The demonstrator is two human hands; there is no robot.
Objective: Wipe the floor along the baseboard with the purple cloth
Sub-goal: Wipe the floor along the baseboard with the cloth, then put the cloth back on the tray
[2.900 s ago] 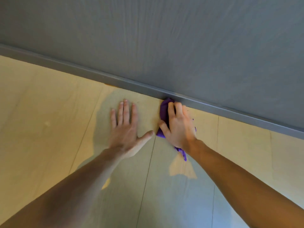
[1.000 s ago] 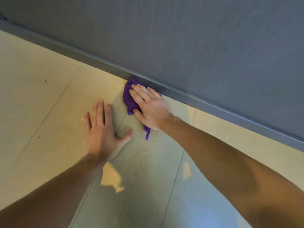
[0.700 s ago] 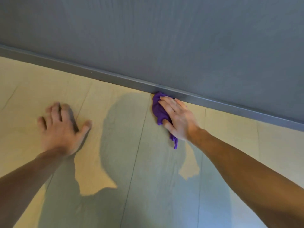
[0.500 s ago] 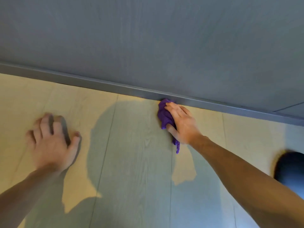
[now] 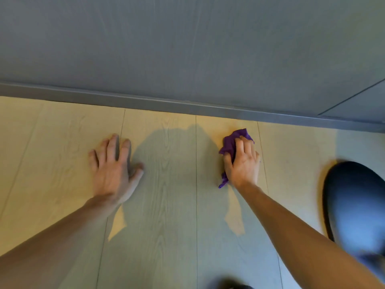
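Note:
My right hand (image 5: 243, 163) presses the crumpled purple cloth (image 5: 230, 146) flat onto the pale wood floor (image 5: 166, 205). The cloth lies a short way in front of the grey baseboard (image 5: 166, 103), not touching it, and most of it is hidden under my palm. A thin tail of it sticks out below my thumb. My left hand (image 5: 113, 170) rests palm down on the floor to the left, fingers spread, holding nothing.
A grey wall (image 5: 187, 49) rises behind the baseboard. A dark rounded object (image 5: 354, 205), blurred, sits on the floor at the right edge. Another dark shape (image 5: 235, 285) pokes in at the bottom edge. My shadow falls between my hands.
My right hand has pulled the cloth back from the baseboard by a short gap. My left hand has shifted left, away from the right one. The dark object at the right has come into view.

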